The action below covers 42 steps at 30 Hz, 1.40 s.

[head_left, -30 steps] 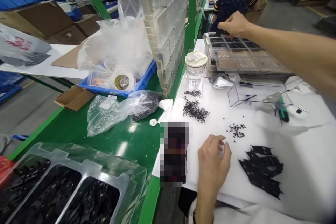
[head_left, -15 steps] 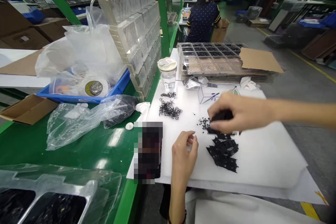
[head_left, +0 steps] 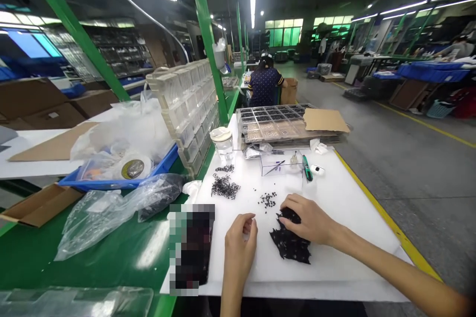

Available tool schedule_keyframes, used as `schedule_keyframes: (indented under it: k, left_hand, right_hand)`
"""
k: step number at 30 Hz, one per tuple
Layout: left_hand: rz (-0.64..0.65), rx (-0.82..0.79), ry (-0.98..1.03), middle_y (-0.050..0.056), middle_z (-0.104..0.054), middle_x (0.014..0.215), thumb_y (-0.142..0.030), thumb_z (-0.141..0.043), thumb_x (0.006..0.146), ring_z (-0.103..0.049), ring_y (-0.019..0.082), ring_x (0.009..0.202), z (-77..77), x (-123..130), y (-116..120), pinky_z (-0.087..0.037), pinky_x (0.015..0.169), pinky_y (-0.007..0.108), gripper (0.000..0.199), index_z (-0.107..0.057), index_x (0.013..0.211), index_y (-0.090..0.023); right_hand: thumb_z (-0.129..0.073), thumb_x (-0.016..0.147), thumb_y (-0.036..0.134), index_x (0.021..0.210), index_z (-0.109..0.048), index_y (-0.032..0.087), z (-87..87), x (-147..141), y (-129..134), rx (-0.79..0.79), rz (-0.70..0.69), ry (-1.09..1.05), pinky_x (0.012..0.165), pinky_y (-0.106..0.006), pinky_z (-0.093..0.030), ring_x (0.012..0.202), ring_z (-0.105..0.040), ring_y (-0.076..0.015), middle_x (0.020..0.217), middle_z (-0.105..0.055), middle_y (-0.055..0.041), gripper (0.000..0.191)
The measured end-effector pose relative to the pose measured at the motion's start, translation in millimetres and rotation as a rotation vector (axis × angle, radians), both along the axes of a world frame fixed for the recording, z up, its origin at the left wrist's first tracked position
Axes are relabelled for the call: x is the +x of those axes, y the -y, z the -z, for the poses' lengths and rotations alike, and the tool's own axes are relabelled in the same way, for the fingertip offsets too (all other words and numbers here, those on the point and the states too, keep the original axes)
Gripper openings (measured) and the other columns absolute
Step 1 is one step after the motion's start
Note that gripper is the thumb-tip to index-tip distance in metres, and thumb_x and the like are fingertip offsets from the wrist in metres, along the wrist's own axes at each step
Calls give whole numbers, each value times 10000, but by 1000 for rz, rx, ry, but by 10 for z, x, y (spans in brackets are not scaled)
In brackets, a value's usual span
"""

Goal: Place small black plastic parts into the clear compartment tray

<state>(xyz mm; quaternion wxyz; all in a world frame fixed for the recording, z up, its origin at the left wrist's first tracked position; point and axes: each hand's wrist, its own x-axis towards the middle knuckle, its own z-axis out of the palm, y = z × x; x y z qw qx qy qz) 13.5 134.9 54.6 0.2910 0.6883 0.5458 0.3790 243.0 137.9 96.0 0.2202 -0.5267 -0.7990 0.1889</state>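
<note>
My right hand is closed over a bunch of black pieces at the top of a pile. More flat black plastic pieces lie heaped just below it, overlapping, with small holes in them. My left hand rests on the white work surface to the left of the pile, thumb and fingers curled together at the tips. Whether anything small is between those tips I cannot make out. Tiny black parts are scattered beyond and between the two hands. Thin black bent pieces form a tangled heap farther left.
A pixelated dark object lies left of my left hand. Behind are a lidded clear jar, a clear box, a green cutter and stacked compartment trays. Blue tray and bags stand left. A person sits ahead.
The view has tilted up. My right hand has come down onto the pile with the black pieces, uncovering the green cutter and a white object. My left hand keeps its pose.
</note>
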Motion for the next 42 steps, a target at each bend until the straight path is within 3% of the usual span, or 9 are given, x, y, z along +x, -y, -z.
schedule_keyframes:
  k: [6, 12, 16, 20, 26, 32, 35, 39, 42]
  left_hand:
    - [5, 50, -41, 29, -680, 922, -371, -599, 977, -659, 171, 774, 57, -27, -11, -570, 726, 368, 224, -661, 1040, -166]
    - [-9, 64, -54, 49, -687, 1000, -366, -616, 966, -669, 185, 828, 73, -4, -23, -575, 748, 382, 229, -659, 1065, -164]
    - [-6, 60, -45, 58, -688, 1039, -363, -623, 962, -672, 193, 859, 67, 14, -10, -577, 769, 394, 233, -660, 1080, -166]
    - [-3, 51, -23, 64, -686, 1064, -362, -627, 960, -674, 199, 880, 55, 27, -13, -577, 781, 403, 241, -658, 1097, -167]
    - [-43, 39, 66, 60, -687, 1048, -361, -627, 961, -673, 191, 858, 42, 48, 75, -580, 761, 389, 234, -659, 1087, -167]
    - [-89, -5, 195, 6, -662, 842, -391, -598, 978, -621, 128, 637, 64, 132, 432, -549, 597, 295, 245, -653, 992, -152]
    - [-61, -9, 224, -50, -576, 658, -406, -570, 992, -541, 100, 518, -65, 211, 634, -494, 525, 257, 311, -624, 810, -160]
    - [-15, 38, 215, -69, -436, 523, -393, -433, 1048, -466, 100, 481, -382, 201, 970, -454, 520, 254, 515, -481, 576, -196]
    - [-25, 57, 148, 12, -658, 804, -406, -551, 996, -598, 142, 661, -606, 32, 1256, -541, 606, 302, 265, -652, 853, -207]
  right_hand:
    - [-507, 987, 361, 1168, -667, 198, 17, 48, 137, 42, 28, -110, 952, -491, -496, 1034, -656, -296, 1125, -712, -100, 292]
    - [-384, 996, 212, 1234, -654, 208, 7, 209, 179, 40, 7, -252, 1029, -432, -510, 1163, -643, -251, 1244, -688, -84, 360]
    - [-351, 915, 102, 1358, -572, 223, 141, 301, 234, 45, -9, -350, 1068, -432, -506, 1240, -612, -228, 1342, -643, -67, 510]
    - [-350, 873, 99, 1409, -531, 223, 326, 350, 361, 101, 23, -434, 1153, -473, -425, 1356, -520, -244, 1431, -582, -64, 578]
    - [-387, 971, 226, 1300, -608, 221, 490, 449, 648, 262, 192, -535, 1112, -485, -441, 1288, -560, -276, 1335, -633, -97, 396]
    - [-620, 929, 330, 1009, -769, 260, 672, 568, 895, 330, 459, -581, 1031, -479, -483, 1091, -650, -279, 1057, -736, -73, 183]
    - [-679, 887, 385, 948, -777, 240, 744, 602, 903, 312, 592, -627, 988, -459, -512, 995, -687, -269, 976, -751, -69, 185]
    - [-754, 808, 443, 730, -707, 215, 760, 609, 890, 249, 726, -664, 930, -426, -522, 853, -691, -256, 811, -712, -46, 246]
    - [-675, 868, 471, 550, -563, 225, 738, 600, 893, 215, 769, -686, 857, -393, -531, 788, -672, -248, 672, -626, -31, 417]
